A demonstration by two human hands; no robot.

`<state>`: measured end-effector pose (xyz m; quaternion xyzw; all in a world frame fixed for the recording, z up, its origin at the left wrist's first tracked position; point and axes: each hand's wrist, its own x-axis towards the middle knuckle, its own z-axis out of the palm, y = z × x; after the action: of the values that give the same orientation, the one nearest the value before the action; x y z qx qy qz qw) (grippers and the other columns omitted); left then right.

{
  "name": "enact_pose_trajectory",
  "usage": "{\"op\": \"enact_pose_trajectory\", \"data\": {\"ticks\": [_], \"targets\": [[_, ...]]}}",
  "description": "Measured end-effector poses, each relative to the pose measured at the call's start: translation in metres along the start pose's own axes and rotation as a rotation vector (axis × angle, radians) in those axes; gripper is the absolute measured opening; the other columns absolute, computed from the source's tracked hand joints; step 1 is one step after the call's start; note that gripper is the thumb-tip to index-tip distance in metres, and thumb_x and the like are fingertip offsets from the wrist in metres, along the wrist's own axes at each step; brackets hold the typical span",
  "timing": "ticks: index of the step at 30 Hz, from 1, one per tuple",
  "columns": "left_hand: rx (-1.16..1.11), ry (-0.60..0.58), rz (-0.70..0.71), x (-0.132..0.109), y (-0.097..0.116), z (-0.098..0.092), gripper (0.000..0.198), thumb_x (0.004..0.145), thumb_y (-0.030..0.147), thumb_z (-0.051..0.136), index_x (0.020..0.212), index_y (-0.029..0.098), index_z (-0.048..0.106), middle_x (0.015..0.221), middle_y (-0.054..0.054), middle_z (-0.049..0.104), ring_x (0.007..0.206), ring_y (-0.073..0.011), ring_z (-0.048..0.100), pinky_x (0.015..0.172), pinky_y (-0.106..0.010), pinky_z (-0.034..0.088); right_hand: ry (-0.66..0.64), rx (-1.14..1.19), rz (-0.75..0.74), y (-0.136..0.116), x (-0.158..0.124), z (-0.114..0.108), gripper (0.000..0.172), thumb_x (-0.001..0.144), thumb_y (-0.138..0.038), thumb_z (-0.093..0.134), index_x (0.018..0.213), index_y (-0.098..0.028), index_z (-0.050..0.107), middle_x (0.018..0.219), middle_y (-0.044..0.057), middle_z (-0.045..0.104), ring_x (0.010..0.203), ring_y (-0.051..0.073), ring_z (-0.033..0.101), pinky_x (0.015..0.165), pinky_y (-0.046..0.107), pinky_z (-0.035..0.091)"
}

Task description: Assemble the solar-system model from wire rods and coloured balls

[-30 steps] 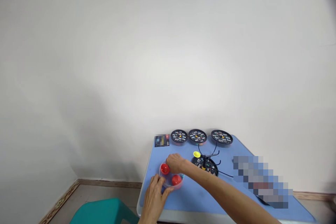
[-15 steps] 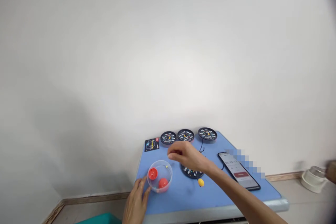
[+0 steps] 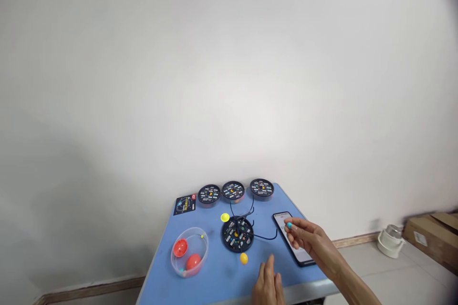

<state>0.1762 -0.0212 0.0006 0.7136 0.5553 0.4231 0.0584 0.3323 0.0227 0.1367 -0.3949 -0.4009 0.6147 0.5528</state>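
Between the thumb and fingertips of my right hand [image 3: 308,239] is a small blue ball [image 3: 289,225], held up above the phone [image 3: 303,258]. My left hand [image 3: 268,283] is over the front of the table, fingers stretched out and holding nothing. Ahead of it stands a round black base [image 3: 229,243] with printed labels and several thin curved black arms [image 3: 265,237]. A yellow-orange ball [image 3: 244,258] is at the end of one arm. Behind the base lies a yellow cup-shaped piece [image 3: 225,217]. The clear round tub [image 3: 205,256] at left contains a red half shell [image 3: 180,248], a red ball [image 3: 193,261] and tiny pieces.
Three round black-topped discs [image 3: 233,190] line the back of the blue table [image 3: 162,267], close to the wall. A black printed card [image 3: 184,204] lies at the back left corner. On the floor at right are a white container [image 3: 390,243] and a cardboard box [image 3: 429,238].
My right hand has moved right from near the tub and now shows a blue ball in its fingers. My left hand has left the tub's side and moved right. The view has turned right.
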Motion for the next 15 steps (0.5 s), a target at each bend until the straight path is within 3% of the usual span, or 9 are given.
{"op": "enact_pose_trajectory", "data": {"ticks": [3,6,9,15], "targets": [[-0.081,-0.067,-0.131,0.035,0.018,0.011,0.046,0.097,0.013,0.029,0.135,0.010,0.056,0.125,-0.018,0.069,0.112,-0.0243,0.067,0.091,-0.036,0.057,0.011,0.087,0.033,0.008,0.003,-0.009,0.037,0.057,-0.038,0.090,0.082,-0.015,0.075,0.067,0.002,0.067,0.053,0.009,0.055,0.044,0.020,0.041],[-0.135,-0.185,-0.241,0.058,0.030,0.011,0.048,0.095,0.012,0.035,0.138,0.001,0.049,0.128,-0.024,0.066,0.116,-0.0288,0.065,0.095,-0.039,0.053,0.028,0.149,0.077,0.016,0.008,-0.014,0.039,0.050,-0.037,0.094,0.077,-0.015,0.075,0.061,-0.001,0.064,0.048,0.007,0.050,0.039,0.016,0.035],[-0.149,-0.242,-0.317,0.069,0.035,0.008,0.047,0.093,0.012,0.040,0.138,0.000,0.051,0.121,-0.025,0.069,0.113,-0.0321,0.066,0.092,-0.041,0.052,0.028,0.190,0.100,0.023,0.013,-0.015,0.040,0.046,-0.035,0.096,0.073,-0.015,0.074,0.061,-0.001,0.064,0.049,0.005,0.050,0.041,0.013,0.038],[-0.170,-0.202,-0.301,0.077,0.034,0.009,0.039,0.093,0.016,0.041,0.121,0.007,0.066,0.111,-0.020,0.074,0.103,-0.0309,0.070,0.088,-0.040,0.052,-0.033,0.190,0.134,0.031,0.024,-0.017,0.037,0.049,-0.033,0.095,0.073,-0.016,0.072,0.063,0.000,0.067,0.050,0.005,0.051,0.041,0.013,0.039]]}}
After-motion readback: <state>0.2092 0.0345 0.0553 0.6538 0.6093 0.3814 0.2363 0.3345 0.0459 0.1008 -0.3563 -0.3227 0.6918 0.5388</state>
